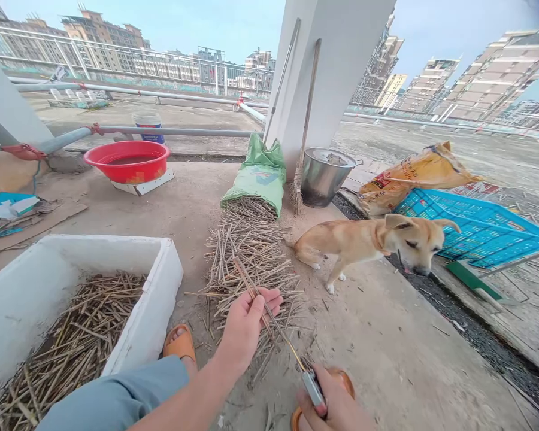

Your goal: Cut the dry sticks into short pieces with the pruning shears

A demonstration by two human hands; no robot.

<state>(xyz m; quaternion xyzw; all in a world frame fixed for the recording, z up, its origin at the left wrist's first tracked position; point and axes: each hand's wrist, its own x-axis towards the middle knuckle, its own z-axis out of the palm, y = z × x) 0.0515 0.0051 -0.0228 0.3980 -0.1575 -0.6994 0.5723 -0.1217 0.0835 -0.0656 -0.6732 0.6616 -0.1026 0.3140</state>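
My left hand (247, 323) is shut around a few thin dry sticks (251, 289) above a loose pile of dry stick pieces (247, 263) on the concrete floor. My right hand (332, 402), low at the bottom edge, grips a small silver tool (313, 388), perhaps a lighter. A thin yellowish strand runs from it towards the held sticks. To the left stands a white foam box (161, 269) holding more cut sticks. A tan dog (363, 245) stands right of the pile, apart from both hands.
My foot in an orange sandal (179, 344) is near the box. Behind are a red basin (126, 161), a green sack (256, 176), a steel bucket (323, 176), a straw broom (297, 191), a yellow sack (413, 179), a blue plastic crate (476, 227), a white pillar (332, 66) and a rooftop railing (117, 60).
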